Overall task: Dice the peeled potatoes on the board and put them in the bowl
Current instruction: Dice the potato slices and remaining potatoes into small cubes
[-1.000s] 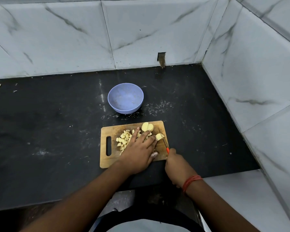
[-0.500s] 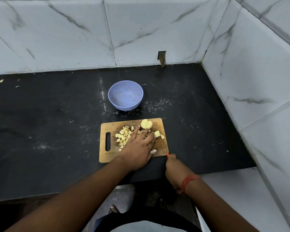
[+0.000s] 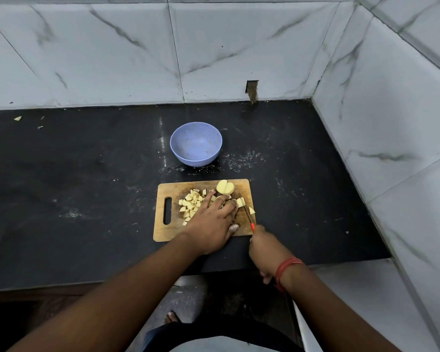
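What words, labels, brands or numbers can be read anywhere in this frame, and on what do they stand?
None: no readable text appears in the head view.
Blue bowl: plain, no label or mark.
Wooden cutting board: bare wood, no brand stamp visible.
Knife: red handle end and thin blade, too small to show any marking.
Marble wall tiles: only grey veining, no signs.

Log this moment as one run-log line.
stage: dicing | left hand: holds potato on board | right hand: grips knife | bowl: no dice inside
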Demonstrator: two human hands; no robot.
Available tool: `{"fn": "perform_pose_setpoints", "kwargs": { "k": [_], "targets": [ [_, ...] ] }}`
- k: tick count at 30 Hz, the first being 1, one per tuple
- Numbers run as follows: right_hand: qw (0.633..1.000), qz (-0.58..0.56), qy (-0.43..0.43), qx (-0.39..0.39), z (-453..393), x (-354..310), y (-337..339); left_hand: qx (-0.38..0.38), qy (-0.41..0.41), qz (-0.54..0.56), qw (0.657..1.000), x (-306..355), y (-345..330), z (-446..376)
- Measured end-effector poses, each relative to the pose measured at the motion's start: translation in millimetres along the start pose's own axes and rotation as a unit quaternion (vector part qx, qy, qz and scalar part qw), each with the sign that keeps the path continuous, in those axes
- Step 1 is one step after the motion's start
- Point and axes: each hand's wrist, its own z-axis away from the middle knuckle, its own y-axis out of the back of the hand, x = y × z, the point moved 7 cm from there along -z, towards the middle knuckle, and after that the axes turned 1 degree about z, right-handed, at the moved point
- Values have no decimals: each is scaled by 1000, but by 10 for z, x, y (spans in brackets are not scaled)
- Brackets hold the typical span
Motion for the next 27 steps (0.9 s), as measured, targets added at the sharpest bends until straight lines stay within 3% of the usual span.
{"fn": "perform_pose_setpoints", "kwargs": {
  "k": [6, 14, 19, 27],
  "targets": [
    [998, 33, 59, -16, -83, -131, 24, 1, -3, 1, 1000, 9, -3, -6],
    [997, 67, 31, -8, 79, 225, -204, 13, 12, 12, 1000, 16, -29, 23],
    [999, -14, 44, 24, 160, 124, -67, 39, 15, 13, 999, -3, -51, 87],
    [1000, 12, 21, 4, 70, 62, -65, 64, -15, 2, 998, 17, -31, 95]
  ]
}}
